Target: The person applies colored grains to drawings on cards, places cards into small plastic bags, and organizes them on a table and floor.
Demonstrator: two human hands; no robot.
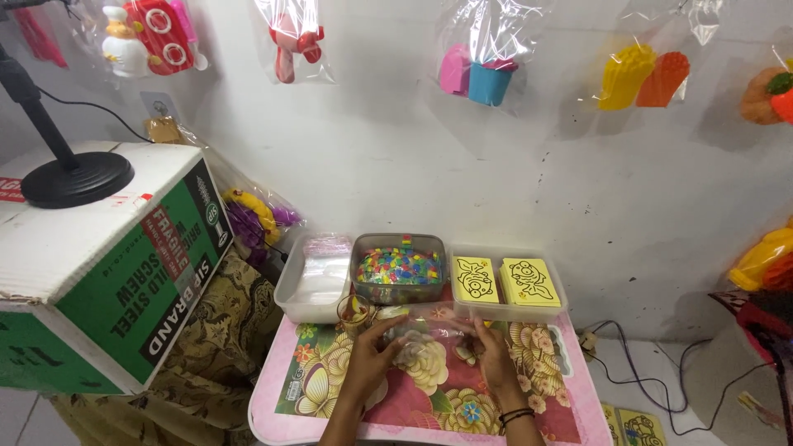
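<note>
Your left hand [369, 355] and right hand [494, 353] both pinch a small clear bag [413, 337] flat over the flowered table [429, 405], fingers closed on its edges, the bag stretched between them. Beyond sit a small cup [353, 311], then tubs of bags [315, 285], beads [400, 268] and yellow cards [505, 282].

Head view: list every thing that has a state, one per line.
Left hand: fingers closed on the clear plastic bag.
Right hand: gripping the same bag's other side.
Clear plastic bag: held just above the pink floral table, contents unclear.
Grey tub of multicoloured beads: lidless, nearly full.
White tub of clear bags: lidless, stacked.
Clear tub of yellow picture cards: lidless, two stacks.
Green and white cardboard box: closed, black stand on top.
</note>
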